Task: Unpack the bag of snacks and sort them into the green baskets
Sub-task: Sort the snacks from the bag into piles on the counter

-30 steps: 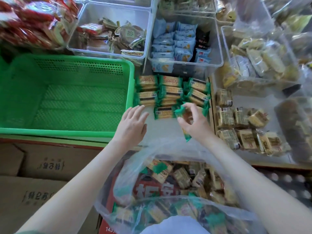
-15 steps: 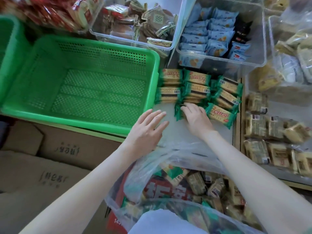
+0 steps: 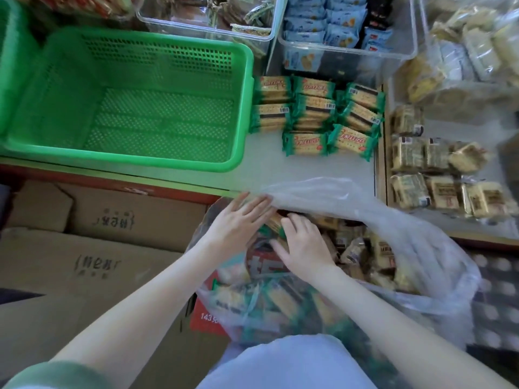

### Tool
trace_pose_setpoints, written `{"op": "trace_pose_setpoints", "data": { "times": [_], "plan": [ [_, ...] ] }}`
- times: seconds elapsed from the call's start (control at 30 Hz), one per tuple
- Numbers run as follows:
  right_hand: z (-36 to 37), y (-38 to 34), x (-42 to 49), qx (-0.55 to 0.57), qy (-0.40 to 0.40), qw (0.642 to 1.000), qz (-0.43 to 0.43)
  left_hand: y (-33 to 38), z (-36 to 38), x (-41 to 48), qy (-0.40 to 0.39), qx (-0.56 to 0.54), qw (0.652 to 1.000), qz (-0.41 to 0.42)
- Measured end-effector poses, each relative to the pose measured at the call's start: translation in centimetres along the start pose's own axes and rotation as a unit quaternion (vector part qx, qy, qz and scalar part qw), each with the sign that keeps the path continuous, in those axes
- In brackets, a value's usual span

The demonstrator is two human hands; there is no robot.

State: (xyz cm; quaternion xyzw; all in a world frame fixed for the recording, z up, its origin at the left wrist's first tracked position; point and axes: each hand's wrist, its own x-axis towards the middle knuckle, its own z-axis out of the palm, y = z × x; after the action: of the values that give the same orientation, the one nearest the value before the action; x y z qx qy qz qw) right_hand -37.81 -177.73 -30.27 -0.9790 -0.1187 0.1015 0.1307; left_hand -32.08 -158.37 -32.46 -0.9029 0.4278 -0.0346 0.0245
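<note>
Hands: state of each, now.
Left hand: open, flat at the bag mouth.
Right hand: curled among packets in the bag; grip cannot be told.

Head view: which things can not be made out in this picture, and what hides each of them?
All in the head view:
- Right hand: fingertips buried among packets in the plastic bag; its grip cannot be told.
- Near packets in the bag: blurred behind the film.
- Clear tubs: cut off by the top edge.
- Print on the green cracker packets: too small to read.
</note>
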Motion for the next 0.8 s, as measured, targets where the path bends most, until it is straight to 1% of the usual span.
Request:
{"op": "trace_pose_setpoints", "data": {
  "times": [0.07,0.13,0.23,0.3,0.33,0.4,0.47,0.6,0.67,0.7,0.73,0.8],
  "plan": [
    [-0.1,-0.8,1.6,0.089,-0.046,0.993,0.066,-0.1,-0.3,0.2,0.001,0.003,1.000,0.000],
    [0.0,-1.2,3.0,0.115,-0.081,0.984,0.105,-0.3,-0.5,0.3,0.002,0.003,1.000,0.003],
    [-0.4,-1.1,3.7,0.099,-0.138,0.979,0.114,-0.4,-0.7,0.1,-0.025,-0.008,1.000,0.008],
    [-1.3,-0.8,3.3,0.126,-0.174,0.970,0.113,-0.3,-1.2,0.0,-0.022,-0.029,0.999,0.017],
    [-1.9,-0.5,2.8,0.153,-0.181,0.965,0.110,-0.3,-1.5,0.0,-0.007,-0.045,0.999,0.025],
    [-3.7,-0.1,1.7,0.201,-0.173,0.961,0.084,-0.4,-2.5,0.3,0.027,-0.074,0.996,0.038],
    [-6.0,0.2,0.7,0.215,-0.157,0.964,0.027,-0.7,-3.9,0.8,0.058,-0.107,0.992,0.028],
    [-11.0,1.4,0.5,0.221,-0.160,0.960,-0.059,-2.3,-5.9,2.4,0.133,-0.151,0.978,-0.054],
    [-13.3,2.5,1.4,0.223,-0.164,0.957,-0.089,-3.4,-6.5,3.4,0.138,-0.135,0.976,-0.103],
    [-14.3,3.0,2.1,0.235,-0.152,0.955,-0.097,-4.0,-6.6,4.0,0.132,-0.121,0.975,-0.128],
    [-15.2,3.4,3.0,0.250,-0.122,0.955,-0.101,-4.6,-6.7,4.6,0.124,-0.108,0.975,-0.151],
    [-16.0,4.1,5.3,0.254,-0.029,0.961,-0.107,-5.8,-6.6,5.7,0.104,-0.084,0.972,-0.194]
  ]
}}
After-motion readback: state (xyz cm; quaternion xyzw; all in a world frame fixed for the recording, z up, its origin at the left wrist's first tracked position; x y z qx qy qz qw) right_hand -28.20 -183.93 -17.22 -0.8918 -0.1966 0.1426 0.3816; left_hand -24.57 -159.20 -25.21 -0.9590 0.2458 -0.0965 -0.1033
